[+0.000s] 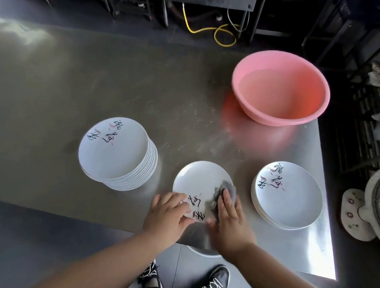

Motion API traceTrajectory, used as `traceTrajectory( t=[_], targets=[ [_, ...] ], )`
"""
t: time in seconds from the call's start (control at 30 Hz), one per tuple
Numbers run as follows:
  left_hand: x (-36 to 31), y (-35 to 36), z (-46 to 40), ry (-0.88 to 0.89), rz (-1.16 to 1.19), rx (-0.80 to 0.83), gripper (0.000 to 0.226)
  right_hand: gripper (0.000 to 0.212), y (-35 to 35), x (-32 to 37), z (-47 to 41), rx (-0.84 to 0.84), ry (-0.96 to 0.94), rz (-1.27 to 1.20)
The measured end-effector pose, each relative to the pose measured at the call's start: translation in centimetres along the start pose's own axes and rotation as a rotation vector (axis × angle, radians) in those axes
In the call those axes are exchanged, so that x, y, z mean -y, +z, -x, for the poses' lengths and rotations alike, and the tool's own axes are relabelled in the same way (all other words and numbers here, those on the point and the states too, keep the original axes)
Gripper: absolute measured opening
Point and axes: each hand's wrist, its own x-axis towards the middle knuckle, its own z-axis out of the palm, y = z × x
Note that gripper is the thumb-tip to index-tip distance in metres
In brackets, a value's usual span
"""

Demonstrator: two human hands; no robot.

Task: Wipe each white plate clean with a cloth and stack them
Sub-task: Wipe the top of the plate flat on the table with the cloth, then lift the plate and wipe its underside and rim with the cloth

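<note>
The left hand (169, 210) holds the plate (199, 181) with bent fingers on the surface (95, 81). The right hand (229, 219) presses flat fingers on the cloth (223, 188), hiding most of it

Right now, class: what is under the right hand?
Under the right hand lies a grey cloth, pressed flat on the middle plate. Part of the cloth shows beyond the fingertips; the rest, and the plate's surface beneath it, is covered.
</note>
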Motion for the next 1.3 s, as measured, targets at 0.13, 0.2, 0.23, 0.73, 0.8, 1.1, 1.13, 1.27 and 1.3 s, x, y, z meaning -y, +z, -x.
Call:
traceTrajectory(
  t=[0.13, 0.2, 0.23, 0.73, 0.8, 1.1, 1.13, 1.27, 1.3],
  targets=[
    [-0.3, -0.8, -0.3, 0.049, -0.031, 0.053, 0.049, 0.101, 1.6, 0.3, 3.8, 0.094, -0.01, -0.015],
    [1.0, -1.4, -0.6, 0.078, -0.061, 0.094, 0.06, 0.096, 0.2, -0.6, 2.6, 0.085, -0.012, -0.044],
    [1.7, -1.7, -0.8, 0.088, -0.072, 0.115, 0.06, 0.09, -0.8, -1.1, 1.5, 0.063, -0.022, -0.05],
    [0.9, -0.4, -0.3, 0.07, -0.016, 0.031, 0.026, 0.089, 0.7, 1.0, 0.9, -0.002, 0.041, 0.006],
    [0.6, -0.4, -0.5, 0.044, -0.021, 0.057, 0.021, 0.08, -0.5, 0.1, -0.6, -0.085, 0.03, -0.003],
    [0.0, -0.5, -0.8, 0.015, 0.04, 0.081, 0.027, 0.035, 2.1, 2.3, 3.6, -0.215, -0.257, -0.118],
    [0.0, -0.6, -0.8, 0.029, 0.039, 0.089, 0.028, 0.019, 1.3, 2.6, 3.6, -0.242, -0.228, -0.225],
    [0.5, -1.7, -0.9, 0.085, -0.014, 0.093, 0.032, 0.032, -3.6, 3.0, 3.3, -0.182, 0.036, -0.364],
    [0.7, -2.1, -0.9, 0.087, -0.034, 0.095, 0.034, 0.043, -4.8, 2.7, 3.0, -0.118, 0.096, -0.269]
  ],
)
